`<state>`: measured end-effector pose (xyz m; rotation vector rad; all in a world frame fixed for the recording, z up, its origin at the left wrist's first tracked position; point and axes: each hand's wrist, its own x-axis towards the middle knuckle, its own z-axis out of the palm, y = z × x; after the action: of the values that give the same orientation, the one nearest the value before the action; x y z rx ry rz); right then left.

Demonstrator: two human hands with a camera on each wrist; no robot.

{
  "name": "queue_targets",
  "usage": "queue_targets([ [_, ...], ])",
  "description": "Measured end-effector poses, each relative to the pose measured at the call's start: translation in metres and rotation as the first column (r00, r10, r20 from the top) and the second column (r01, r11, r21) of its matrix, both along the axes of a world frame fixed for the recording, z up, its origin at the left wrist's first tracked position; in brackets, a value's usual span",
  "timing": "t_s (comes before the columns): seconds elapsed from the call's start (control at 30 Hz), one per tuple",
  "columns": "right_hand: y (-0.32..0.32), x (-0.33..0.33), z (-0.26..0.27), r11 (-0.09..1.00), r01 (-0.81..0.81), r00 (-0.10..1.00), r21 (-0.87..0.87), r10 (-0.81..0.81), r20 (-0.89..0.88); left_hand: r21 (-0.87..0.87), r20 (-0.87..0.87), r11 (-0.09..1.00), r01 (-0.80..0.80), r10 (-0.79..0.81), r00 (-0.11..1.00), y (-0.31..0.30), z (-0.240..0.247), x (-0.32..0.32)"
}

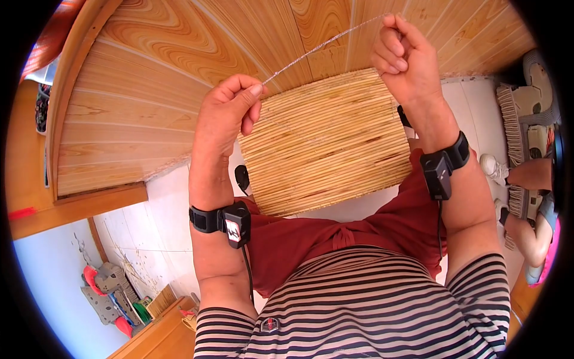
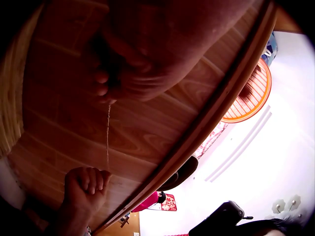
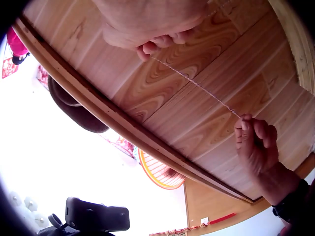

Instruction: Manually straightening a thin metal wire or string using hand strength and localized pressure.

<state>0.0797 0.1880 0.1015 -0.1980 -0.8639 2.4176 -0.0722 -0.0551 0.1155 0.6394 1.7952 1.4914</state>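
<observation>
A thin, pale twisted string [image 1: 323, 45] runs between the two hands, above a mat of straight straw-coloured stalks [image 1: 329, 143]. My left hand [image 1: 230, 110] pinches its lower left end between thumb and forefinger. Higher up on the right, my right hand [image 1: 409, 60] pinches the other end, its remaining fingers curled toward the palm. In the right wrist view the string [image 3: 197, 84] looks stretched nearly straight between my right hand [image 3: 157, 24] and my left hand [image 3: 258, 147]. The left wrist view shows my left hand [image 2: 142, 64] in shadow.
A wood-panelled surface [image 1: 149, 113] with a raised edge rises beyond the mat. Another person's legs [image 1: 529, 176] and a fringed mat [image 1: 511, 125] are at the far right. Slippers [image 1: 110, 293] and scattered stalks lie on the floor at lower left.
</observation>
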Motion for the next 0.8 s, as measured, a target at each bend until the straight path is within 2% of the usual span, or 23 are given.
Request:
queue_targets([
  [0.1,-0.010,0.000,0.002,1.000,0.014,0.998,-0.009,-0.013,0.065,-0.001,0.048,1.000,-0.007,0.007,0.999,0.005,0.001,0.008],
  [0.17,-0.022,-0.003,-0.004,0.989,-0.126,0.964,0.074,0.104,0.247,0.017,0.085,1.000,0.004,-0.005,0.996,0.008,-0.001,0.013],
  [0.2,-0.028,-0.003,-0.006,0.989,-0.125,0.964,0.074,0.103,0.247,0.036,0.122,0.999,0.014,-0.019,0.992,0.010,-0.002,0.015],
  [0.27,-0.040,-0.004,-0.011,0.859,-0.488,0.815,0.157,0.383,0.435,0.045,0.117,0.999,0.020,-0.025,0.993,0.014,-0.005,0.018],
  [0.37,-0.056,-0.006,-0.013,0.825,-0.558,0.755,0.094,0.457,0.470,0.061,0.112,0.998,0.022,-0.029,0.993,0.019,-0.005,0.025],
  [0.5,-0.063,-0.009,-0.014,0.816,-0.575,0.737,0.059,0.485,0.471,0.085,0.116,0.996,0.020,-0.030,0.993,0.021,-0.005,0.028],
  [0.7,-0.072,-0.017,-0.016,0.854,-0.518,0.780,0.049,0.448,0.436,0.116,0.093,0.993,-0.039,0.028,0.995,0.023,-0.002,0.031],
  [0.8,-0.073,-0.021,-0.014,0.855,-0.517,0.783,0.031,0.459,0.420,0.073,0.076,0.997,-0.018,0.012,0.997,0.020,-0.002,0.028],
])
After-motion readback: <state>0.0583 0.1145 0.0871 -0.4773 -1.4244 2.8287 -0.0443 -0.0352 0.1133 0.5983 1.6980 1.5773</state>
